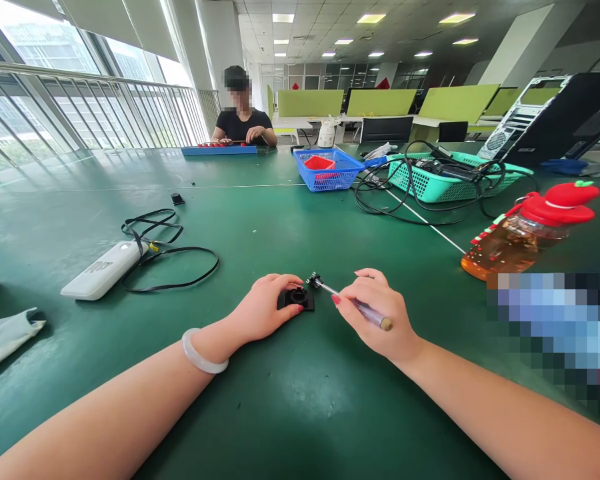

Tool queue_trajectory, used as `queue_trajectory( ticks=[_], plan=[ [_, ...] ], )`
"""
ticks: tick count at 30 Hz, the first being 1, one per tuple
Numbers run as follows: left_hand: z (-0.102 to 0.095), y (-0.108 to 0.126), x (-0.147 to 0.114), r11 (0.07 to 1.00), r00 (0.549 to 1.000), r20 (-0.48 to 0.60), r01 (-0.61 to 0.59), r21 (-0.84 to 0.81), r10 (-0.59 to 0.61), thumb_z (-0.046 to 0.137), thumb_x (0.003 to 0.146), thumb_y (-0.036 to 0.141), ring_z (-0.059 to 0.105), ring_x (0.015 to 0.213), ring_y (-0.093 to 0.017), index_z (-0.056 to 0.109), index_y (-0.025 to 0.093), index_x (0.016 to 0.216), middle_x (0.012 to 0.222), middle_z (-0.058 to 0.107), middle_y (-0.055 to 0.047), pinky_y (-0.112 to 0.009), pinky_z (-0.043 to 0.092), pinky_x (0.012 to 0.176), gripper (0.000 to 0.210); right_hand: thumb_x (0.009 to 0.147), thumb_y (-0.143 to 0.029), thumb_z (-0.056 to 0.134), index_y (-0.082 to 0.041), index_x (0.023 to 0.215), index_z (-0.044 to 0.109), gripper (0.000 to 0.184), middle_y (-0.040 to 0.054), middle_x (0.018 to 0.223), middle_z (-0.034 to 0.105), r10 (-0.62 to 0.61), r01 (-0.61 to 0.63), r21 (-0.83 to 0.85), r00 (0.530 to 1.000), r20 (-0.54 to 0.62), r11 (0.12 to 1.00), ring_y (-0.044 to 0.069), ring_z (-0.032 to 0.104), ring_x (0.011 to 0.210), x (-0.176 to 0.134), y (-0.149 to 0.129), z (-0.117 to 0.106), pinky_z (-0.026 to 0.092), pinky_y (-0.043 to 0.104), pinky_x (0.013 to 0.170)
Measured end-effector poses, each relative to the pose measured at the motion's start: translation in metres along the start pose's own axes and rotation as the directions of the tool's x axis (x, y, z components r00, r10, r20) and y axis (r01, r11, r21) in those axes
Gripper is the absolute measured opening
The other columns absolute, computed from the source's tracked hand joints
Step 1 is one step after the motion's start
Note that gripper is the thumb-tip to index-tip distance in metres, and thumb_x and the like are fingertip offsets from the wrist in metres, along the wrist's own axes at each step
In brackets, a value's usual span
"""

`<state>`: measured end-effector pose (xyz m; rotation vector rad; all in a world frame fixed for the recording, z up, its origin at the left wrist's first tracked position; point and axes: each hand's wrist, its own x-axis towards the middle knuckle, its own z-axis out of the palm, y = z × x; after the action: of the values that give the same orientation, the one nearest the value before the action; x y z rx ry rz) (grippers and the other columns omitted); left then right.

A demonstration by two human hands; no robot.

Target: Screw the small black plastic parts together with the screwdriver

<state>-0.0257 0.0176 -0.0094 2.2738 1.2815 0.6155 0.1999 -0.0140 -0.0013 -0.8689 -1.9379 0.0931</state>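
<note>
My left hand [265,303], with a white bangle on its wrist, has its thumb and fingers closed around a small black square part [300,299] with a round raised middle. The part lies on the green tabletop [280,400]. In my right hand [380,320] is a screwdriver [365,310] with a translucent purplish handle, tilted with its shaft toward the left. At the shaft's far end sits a small black toothed piece [314,280], just beside the square part. Whether the two pieces touch, I cannot tell.
A white power bank [103,270] with a looped black cable [180,288] lies left. Farther off stand a blue basket [327,180] and a teal basket [425,192] with cables. A red-lidded bottle [520,233] stands right. Across the table sits another person [245,123].
</note>
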Motion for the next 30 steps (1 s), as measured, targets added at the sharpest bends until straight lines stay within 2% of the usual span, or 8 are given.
queue_trajectory(
  ticks=[3,6,10,13,18,23,25,30],
  plan=[
    [-0.0021,0.0026,-0.0008,1.000,1.000,0.017,-0.020,0.021,0.020,0.062,0.079,0.029,0.056,0.117,-0.026,0.060,0.026,0.118,0.120,0.067,-0.004,-0.044,0.044,0.105,0.039,0.089,-0.028,0.059,-0.022,0.068,0.056,0.022,-0.0041,0.057,0.059,0.147,-0.145,0.094,0.989,-0.016,0.985,0.011,0.051,0.051,-0.0013,0.0016,0.0008,0.049,0.034,0.077],
    [-0.0031,0.0046,-0.0011,0.999,0.999,0.031,-0.028,0.033,0.027,0.061,0.079,0.027,0.057,0.116,-0.025,0.061,0.025,0.117,0.118,0.068,-0.004,-0.043,0.043,0.106,0.037,0.088,-0.036,0.059,-0.022,0.070,0.057,0.023,-0.0025,0.058,0.057,0.305,-0.317,0.162,0.947,0.098,0.934,0.012,0.051,0.052,-0.0016,0.0009,0.0030,0.043,0.026,0.052],
    [-0.0025,0.0038,-0.0007,1.000,0.999,0.036,-0.021,0.016,0.021,0.063,0.079,0.027,0.057,0.116,-0.026,0.061,0.026,0.117,0.119,0.068,-0.004,-0.044,0.043,0.106,0.038,0.092,-0.038,0.053,-0.021,0.070,0.056,0.028,-0.0043,0.055,0.051,0.376,-0.423,0.156,0.889,0.260,0.892,0.010,0.047,0.051,-0.0005,0.0003,0.0057,0.038,0.022,0.048],
    [-0.0018,0.0025,-0.0002,1.000,0.999,0.042,-0.010,0.006,0.009,0.064,0.080,0.028,0.055,0.118,-0.026,0.061,0.026,0.118,0.120,0.067,-0.005,-0.046,0.042,0.106,0.038,0.091,-0.037,0.054,-0.021,0.069,0.057,0.027,-0.0036,0.058,0.053,0.347,-0.398,0.130,0.890,0.296,0.908,0.010,0.048,0.053,-0.0004,0.0011,0.0060,0.038,0.022,0.049],
    [-0.0016,0.0015,0.0004,1.000,0.999,0.050,0.011,0.010,-0.011,0.065,0.080,0.028,0.054,0.119,-0.027,0.061,0.027,0.119,0.121,0.066,-0.005,-0.047,0.041,0.107,0.039,0.091,-0.032,0.053,-0.021,0.069,0.059,0.025,-0.0007,0.063,0.059,0.313,-0.336,0.141,0.936,0.162,0.931,0.012,0.052,0.057,-0.0014,0.0016,0.0051,0.041,0.023,0.052],
    [-0.0023,0.0017,0.0009,1.000,0.998,0.064,0.008,0.016,-0.009,0.066,0.080,0.028,0.055,0.119,-0.026,0.060,0.027,0.119,0.121,0.067,-0.003,-0.044,0.040,0.108,0.040,0.091,-0.031,0.052,-0.021,0.066,0.057,0.027,-0.0033,0.060,0.056,0.319,-0.362,0.105,0.901,0.295,0.926,0.011,0.050,0.055,-0.0010,0.0018,0.0054,0.040,0.023,0.052],
    [-0.0024,0.0020,0.0011,1.000,0.998,0.064,0.016,0.017,-0.017,0.068,0.080,0.028,0.054,0.120,-0.026,0.061,0.027,0.119,0.121,0.067,-0.003,-0.044,0.040,0.108,0.040,0.091,-0.031,0.053,-0.021,0.067,0.057,0.027,-0.0032,0.061,0.058,0.321,-0.362,0.103,0.902,0.288,0.926,0.011,0.052,0.057,-0.0013,0.0016,0.0055,0.041,0.024,0.053],
    [-0.0022,0.0016,0.0013,1.000,0.998,0.060,0.017,0.016,-0.018,0.070,0.078,0.028,0.054,0.121,-0.027,0.061,0.028,0.119,0.123,0.067,-0.003,-0.044,0.041,0.107,0.042,0.093,-0.025,0.049,-0.021,0.062,0.053,0.032,-0.0061,0.053,0.054,0.172,-0.202,0.176,0.970,0.172,0.963,0.010,0.046,0.050,-0.0020,-0.0016,0.0038,0.048,0.031,0.080]
  ],
)
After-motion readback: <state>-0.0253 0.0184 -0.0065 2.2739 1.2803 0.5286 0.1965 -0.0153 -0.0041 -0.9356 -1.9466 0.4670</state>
